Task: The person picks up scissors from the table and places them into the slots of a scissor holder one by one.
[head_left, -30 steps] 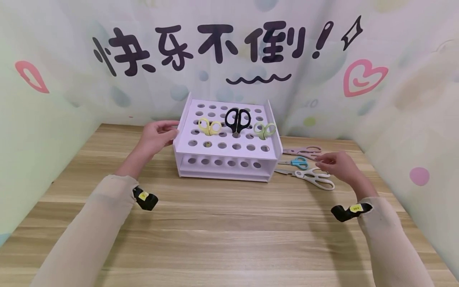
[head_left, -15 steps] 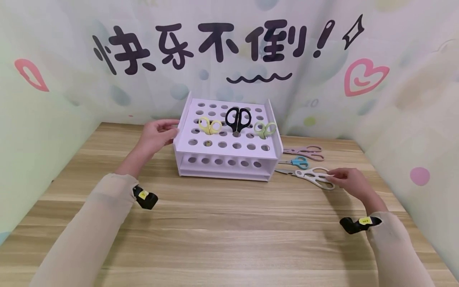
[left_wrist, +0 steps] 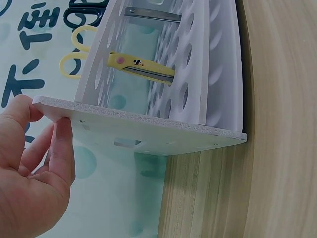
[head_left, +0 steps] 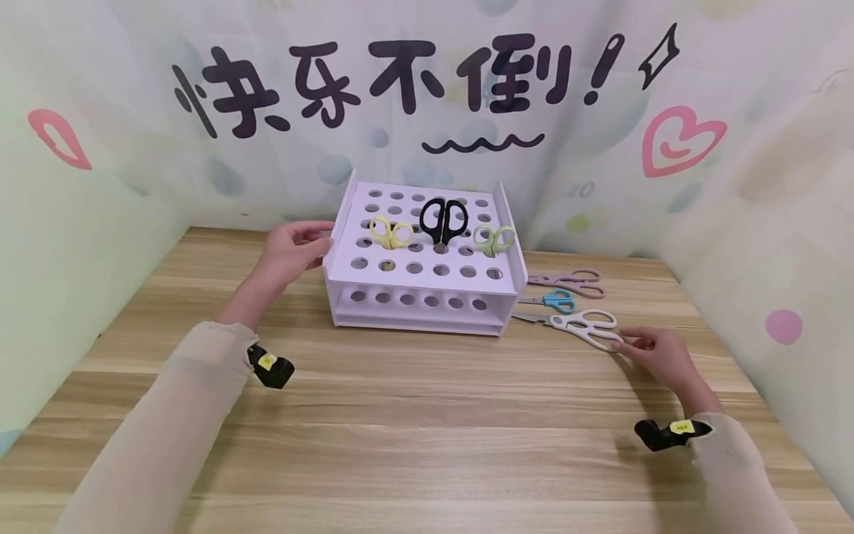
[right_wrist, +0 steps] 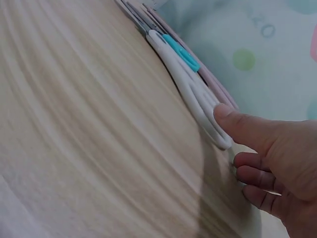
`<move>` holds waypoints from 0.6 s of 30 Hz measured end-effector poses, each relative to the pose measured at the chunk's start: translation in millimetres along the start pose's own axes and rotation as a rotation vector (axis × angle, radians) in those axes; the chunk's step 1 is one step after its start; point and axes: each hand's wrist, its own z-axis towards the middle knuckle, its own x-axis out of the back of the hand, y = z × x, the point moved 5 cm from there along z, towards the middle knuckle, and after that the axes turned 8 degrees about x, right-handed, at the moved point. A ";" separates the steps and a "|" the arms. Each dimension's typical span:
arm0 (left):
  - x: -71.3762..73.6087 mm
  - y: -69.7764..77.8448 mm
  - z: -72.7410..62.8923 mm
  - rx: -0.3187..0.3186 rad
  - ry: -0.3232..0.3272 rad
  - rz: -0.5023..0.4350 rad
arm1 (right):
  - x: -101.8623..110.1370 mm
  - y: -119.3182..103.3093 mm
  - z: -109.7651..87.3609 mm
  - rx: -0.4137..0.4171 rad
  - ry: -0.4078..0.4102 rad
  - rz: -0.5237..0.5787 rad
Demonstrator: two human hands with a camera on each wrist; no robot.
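My left hand (head_left: 293, 251) holds the left side panel of a white rack (head_left: 427, 279) with rows of round holes, thumb and fingertips at its edge. Three pairs of scissors stand handles-up in its top shelf: yellow scissors (head_left: 391, 233), black scissors (head_left: 443, 222) and green scissors (head_left: 494, 241). A yellow-sheathed blade (left_wrist: 141, 68) shows below that shelf in the left wrist view. On the table, my right hand (head_left: 660, 360) has thumb and finger about the lower handle loop of the white kitchen scissors (head_left: 580, 328); in the right wrist view its thumb (right_wrist: 237, 121) overlaps that handle.
Turquoise scissors (head_left: 558, 301) and pink scissors (head_left: 570, 280) lie on the table beyond the white pair, points toward the rack. A printed cloth (head_left: 267, 170) hangs close behind the rack. The wooden table (head_left: 427, 423) stretches toward me.
My right hand has moved right and toward me, from the inner side of the handles to the end of the white kitchen scissors. My left hand stays at the rack.
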 end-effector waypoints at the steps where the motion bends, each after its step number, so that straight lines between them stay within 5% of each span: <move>1: 0.1 0.1 -0.3 -0.002 0.000 -0.002 | -0.9 1.4 -0.3 0.001 0.005 0.000; 18: 0.7 -0.9 0.2 0.006 -0.001 0.007 | -13.6 3.7 -3.7 -0.042 0.009 -0.010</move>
